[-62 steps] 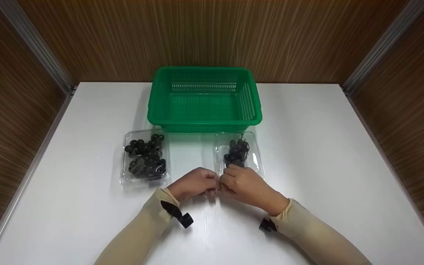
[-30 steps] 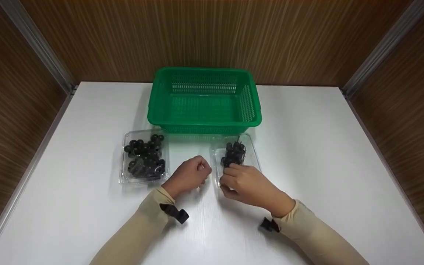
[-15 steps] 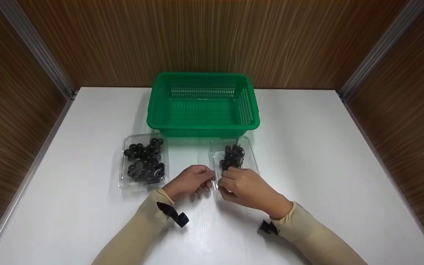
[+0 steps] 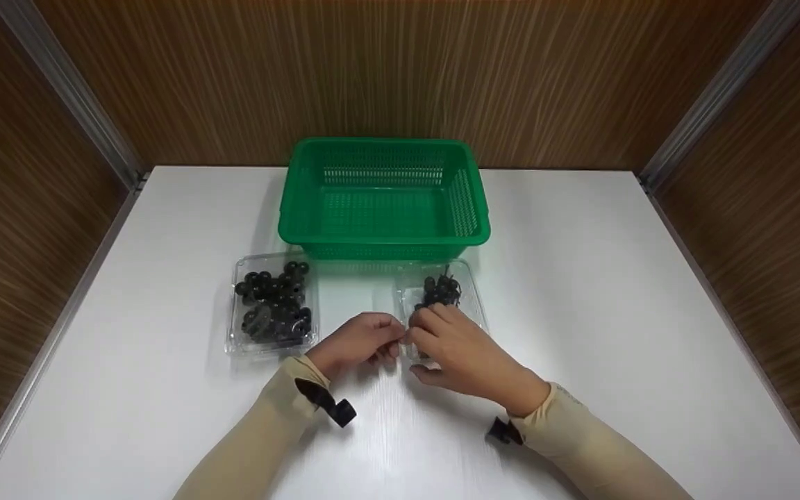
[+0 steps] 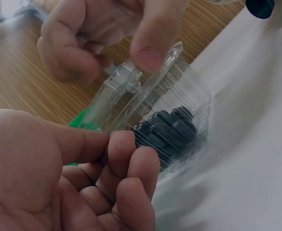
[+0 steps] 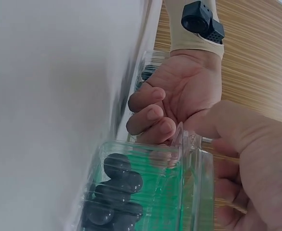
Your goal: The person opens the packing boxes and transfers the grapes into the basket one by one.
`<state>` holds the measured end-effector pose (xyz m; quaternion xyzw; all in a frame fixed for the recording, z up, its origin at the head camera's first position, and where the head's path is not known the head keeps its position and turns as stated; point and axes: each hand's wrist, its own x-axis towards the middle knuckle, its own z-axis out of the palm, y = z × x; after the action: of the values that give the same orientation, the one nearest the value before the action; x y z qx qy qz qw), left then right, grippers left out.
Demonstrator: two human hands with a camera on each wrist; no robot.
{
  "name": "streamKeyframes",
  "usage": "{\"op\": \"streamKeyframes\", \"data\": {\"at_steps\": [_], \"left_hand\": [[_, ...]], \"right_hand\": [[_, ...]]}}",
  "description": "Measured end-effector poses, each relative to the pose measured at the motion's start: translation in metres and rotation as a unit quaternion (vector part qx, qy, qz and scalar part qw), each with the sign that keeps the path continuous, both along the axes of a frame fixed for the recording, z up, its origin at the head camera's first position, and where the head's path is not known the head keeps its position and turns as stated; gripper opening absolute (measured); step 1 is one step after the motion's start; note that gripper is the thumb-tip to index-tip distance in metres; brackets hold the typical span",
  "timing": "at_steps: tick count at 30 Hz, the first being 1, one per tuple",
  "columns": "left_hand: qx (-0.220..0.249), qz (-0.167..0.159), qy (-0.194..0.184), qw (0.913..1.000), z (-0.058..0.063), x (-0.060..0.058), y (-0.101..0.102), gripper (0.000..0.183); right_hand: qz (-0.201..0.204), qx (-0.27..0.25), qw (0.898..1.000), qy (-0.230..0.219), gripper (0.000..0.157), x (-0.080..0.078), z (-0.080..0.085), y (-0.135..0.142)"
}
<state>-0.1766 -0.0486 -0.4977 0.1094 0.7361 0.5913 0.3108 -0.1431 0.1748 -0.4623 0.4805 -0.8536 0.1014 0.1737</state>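
A clear plastic clamshell box [image 4: 473, 292] with a bunch of dark grapes [image 4: 442, 290] lies in front of the green basket, on the right. At its near left corner my left hand [image 4: 365, 340] pinches the rim between thumb and index finger. A small purple bit shows between those fingers in the left wrist view. My right hand [image 4: 466, 354] hovers over the box's near end, thumb apart from its bent fingers. In the right wrist view its thumb is at the box's flange [image 6: 181, 144], beside the left hand. The box's near end is partly hidden by the right hand.
A second clear box [image 4: 233, 333] of dark grapes [image 4: 275, 298] lies to the left. Behind both boxes stands a green plastic basket [image 4: 384, 241] with slotted walls. The white table [image 4: 580, 278] has wood-grain panels [image 4: 400, 69] on several sides.
My left hand moved back from the box, then returned to its near left corner. My right fingers have lifted and shifted left towards the left hand, spreading from the thumb.
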Motion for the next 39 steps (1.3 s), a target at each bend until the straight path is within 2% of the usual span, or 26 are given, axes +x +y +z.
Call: {"op": "streamKeyframes", "data": {"at_steps": [5, 10, 20, 26, 30, 34, 39], "left_hand": [[0.004, 0.005, -0.005, 1.0, -0.002, -0.002, -0.001, 0.034], [0.009, 0.009, -0.024, 0.9996, -0.003, -0.002, -0.003, 0.032], [0.007, 0.017, -0.024, 0.9995, -0.003, -0.003, -0.006, 0.031], [0.033, 0.034, -0.017, 0.9987, -0.009, -0.007, -0.004, 0.028], [0.045, 0.034, -0.005, 0.9984, -0.011, -0.009, -0.003, 0.026], [0.04, 0.034, 0.0, 0.9986, -0.01, -0.009, -0.004, 0.026], [0.025, 0.054, 0.015, 0.9981, -0.007, -0.007, -0.004, 0.024]], "right_hand": [[-0.075, 0.018, 0.995, -0.063, 0.063, 0.001, 0.002, 0.0], [-0.115, 0.019, 0.988, -0.1, 0.065, 0.003, 0.006, -0.001], [-0.12, 0.021, 0.99, -0.074, 0.062, 0.004, 0.007, -0.002], [-0.122, 0.011, 0.991, -0.062, 0.058, 0.005, 0.005, -0.001], [-0.123, 0.006, 0.99, -0.065, 0.055, 0.006, 0.006, 0.0], [-0.127, 0.01, 0.989, -0.072, 0.055, 0.007, 0.007, 0.0], [-0.128, 0.02, 0.989, -0.073, 0.055, 0.008, 0.009, -0.001]]}}
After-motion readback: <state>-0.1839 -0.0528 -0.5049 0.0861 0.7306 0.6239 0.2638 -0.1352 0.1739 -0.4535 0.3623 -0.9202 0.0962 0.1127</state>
